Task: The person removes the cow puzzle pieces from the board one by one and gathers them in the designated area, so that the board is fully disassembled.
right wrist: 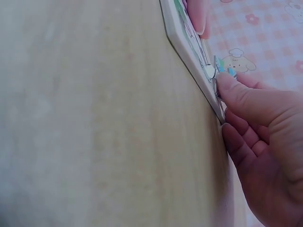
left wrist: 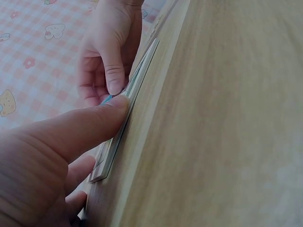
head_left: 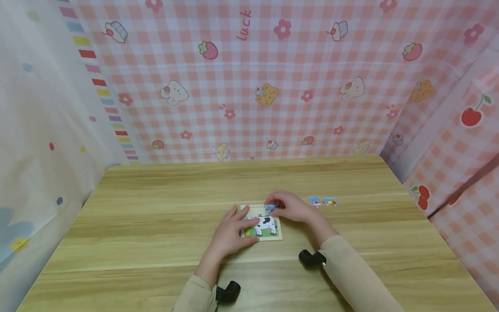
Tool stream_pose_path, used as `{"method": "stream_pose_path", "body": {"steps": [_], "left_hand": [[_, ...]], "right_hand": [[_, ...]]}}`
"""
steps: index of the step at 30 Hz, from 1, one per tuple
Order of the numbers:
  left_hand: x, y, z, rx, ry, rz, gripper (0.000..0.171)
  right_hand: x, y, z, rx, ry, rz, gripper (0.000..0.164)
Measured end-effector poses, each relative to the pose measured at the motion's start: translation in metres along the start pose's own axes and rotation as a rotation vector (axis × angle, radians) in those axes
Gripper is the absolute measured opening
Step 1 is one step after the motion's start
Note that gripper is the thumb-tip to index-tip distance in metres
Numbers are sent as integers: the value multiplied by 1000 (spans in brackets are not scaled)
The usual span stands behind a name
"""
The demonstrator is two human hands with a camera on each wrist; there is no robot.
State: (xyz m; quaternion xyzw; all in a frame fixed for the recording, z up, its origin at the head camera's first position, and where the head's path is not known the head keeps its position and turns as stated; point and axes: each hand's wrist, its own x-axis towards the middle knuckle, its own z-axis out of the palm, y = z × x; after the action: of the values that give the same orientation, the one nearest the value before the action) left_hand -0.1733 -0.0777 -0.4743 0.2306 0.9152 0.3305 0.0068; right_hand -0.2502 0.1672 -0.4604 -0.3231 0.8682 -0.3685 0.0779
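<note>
A wooden jigsaw board with a cow picture lies on the table, its upper part partly bare wood. My left hand rests over the board's left side with fingers spread; the thumb presses near the front edge. Between thumb and fingers, my right hand pinches a blue puzzle piece at the board's upper right. In the right wrist view, this piece stands tilted up from the board, partly hidden by the thumb.
Two loose puzzle pieces, one with a white figure and one with red and yellow, lie right of the right hand. The wood-grain table reaches back to a pink checked curtain. Black wrist mounts stick out by both sleeves.
</note>
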Motion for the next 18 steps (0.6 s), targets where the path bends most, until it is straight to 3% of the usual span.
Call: {"method": "stream_pose_path", "body": {"steps": [6,18], "left_hand": [[0,1,1,-5,0,-4,48],[1,1,1,10,1,9,48]], "right_hand": [[-1,1,2,73,35,41,17],[-12,2,-2,138,114,17,16]]}}
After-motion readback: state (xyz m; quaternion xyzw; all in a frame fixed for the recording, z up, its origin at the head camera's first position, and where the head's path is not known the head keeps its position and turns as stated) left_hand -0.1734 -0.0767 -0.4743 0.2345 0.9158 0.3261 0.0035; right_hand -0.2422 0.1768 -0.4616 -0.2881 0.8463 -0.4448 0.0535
